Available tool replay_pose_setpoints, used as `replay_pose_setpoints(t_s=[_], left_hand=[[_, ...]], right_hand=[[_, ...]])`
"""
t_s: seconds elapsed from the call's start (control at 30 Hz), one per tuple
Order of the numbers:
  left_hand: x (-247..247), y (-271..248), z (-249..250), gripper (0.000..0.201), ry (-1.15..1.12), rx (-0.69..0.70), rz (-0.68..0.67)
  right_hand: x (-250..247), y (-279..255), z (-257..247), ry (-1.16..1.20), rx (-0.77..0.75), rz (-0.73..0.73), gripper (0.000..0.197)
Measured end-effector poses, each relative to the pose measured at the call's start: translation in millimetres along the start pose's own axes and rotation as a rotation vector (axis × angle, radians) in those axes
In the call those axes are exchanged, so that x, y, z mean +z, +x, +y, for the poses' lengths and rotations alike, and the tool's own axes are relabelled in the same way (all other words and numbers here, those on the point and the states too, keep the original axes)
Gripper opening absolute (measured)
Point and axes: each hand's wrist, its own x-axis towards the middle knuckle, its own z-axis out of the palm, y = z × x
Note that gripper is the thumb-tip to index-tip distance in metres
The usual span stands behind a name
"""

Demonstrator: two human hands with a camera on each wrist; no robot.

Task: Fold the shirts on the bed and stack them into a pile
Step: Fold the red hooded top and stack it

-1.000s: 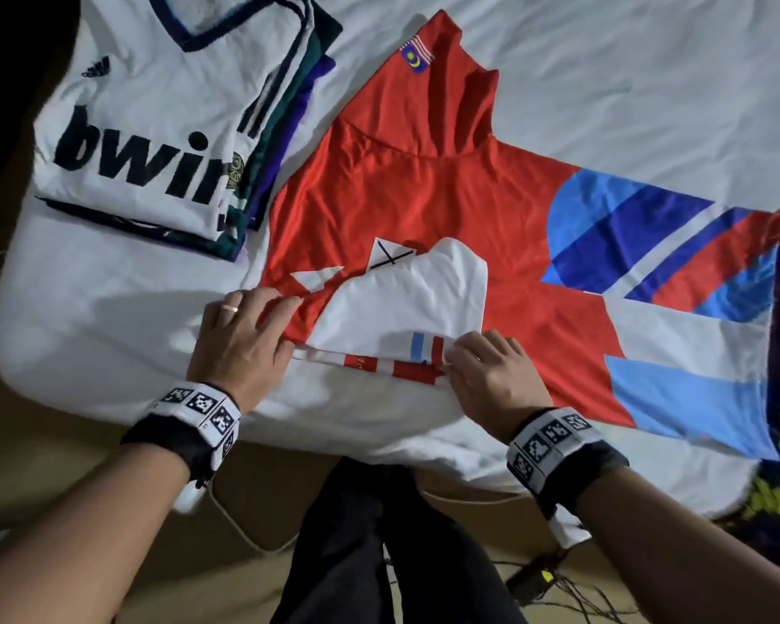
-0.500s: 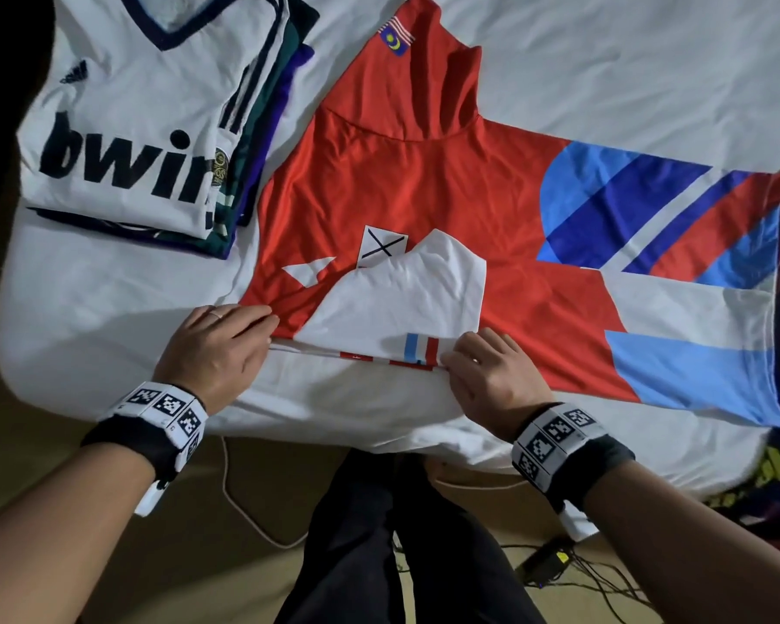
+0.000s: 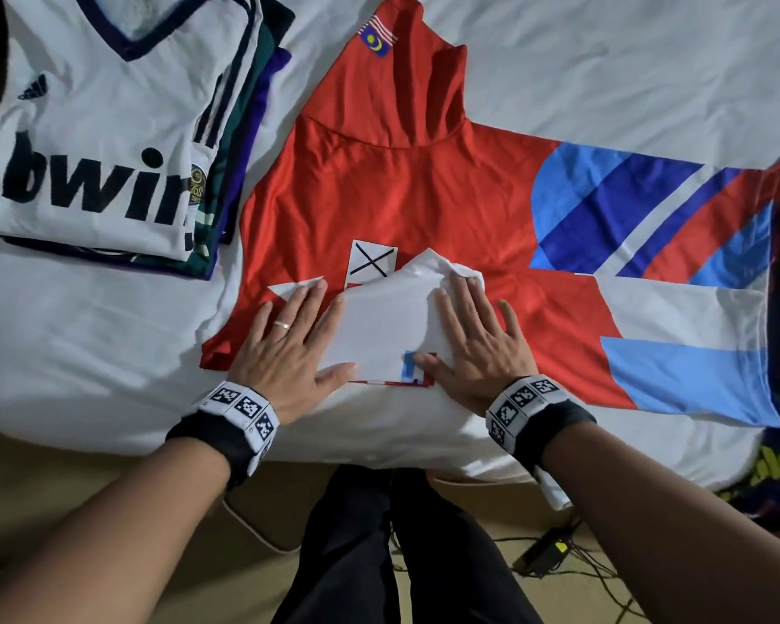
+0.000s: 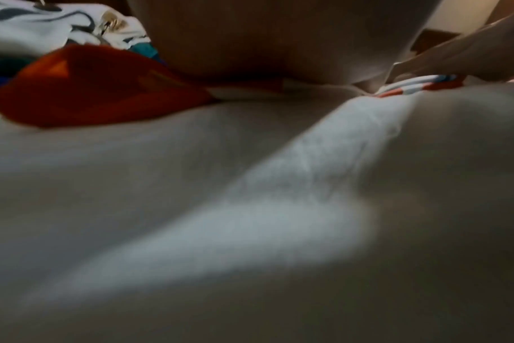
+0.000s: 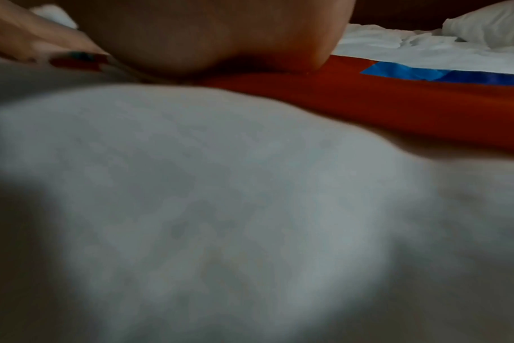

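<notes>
Head view shows both hands flat on the red shirt at frame centre: the left hand and right hand press a folded-in white sleeve, fingers straight and gripping nothing. This looks like the first sleeve fold being smoothed; next, likely the far sleeve at the top comes in. Finished pile sits upper left, just beside the shirt. The bed offers open sheet upper right; its near edge runs just under the wrists.
</notes>
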Motion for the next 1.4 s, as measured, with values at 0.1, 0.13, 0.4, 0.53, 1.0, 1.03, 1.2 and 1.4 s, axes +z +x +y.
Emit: replay_pose_setpoints(t_s=[0.1, 0.13, 0.4, 0.53, 1.0, 1.03, 1.2, 1.4], left_hand=[[2.4, -1.2, -5.0, 0.089, -0.003, 0.010, -0.032], [0.6, -0.9, -5.1, 0.090, 0.001, 0.011, -0.048], [-55.4, 43.0, 4.2, 0.063, -0.033, -0.007, 0.118], [-80.4, 104.4, 9.7, 0.056, -0.160, 0.015, 0.163], [-107.1, 251.6, 95.4, 0.046, -0.197, 0.004, 0.288], [-107.9, 257.1, 101.5, 0.048, -0.169, 0.000, 0.297], [-111.9, 284.1, 121.4, 0.061, -0.098, -0.032, 0.233], [-116.3, 306.3, 120.3, 0.050, 0.031, -0.086, 0.200]], right_hand=[[-1.2, -3.8, 15.8, -0.029, -0.025, -0.045, 0.096], [-3.2, -5.6, 20.7, -0.044, -0.036, -0.066, 0.098], [-38.5, -12.9, 93.9, 0.012, -0.052, 0.163, 0.057], [-54.6, -1.8, 153.6, 0.087, 0.149, 0.136, 0.047], [-74.9, 50.2, 327.8, 0.247, 0.383, 0.052, 0.033], [-75.6, 52.0, 337.9, 0.248, 0.363, 0.073, 0.035], [-79.4, 66.7, 387.6, 0.214, 0.255, 0.112, 0.054], [-89.4, 79.7, 401.2, 0.156, 0.265, 0.117, 0.046]])
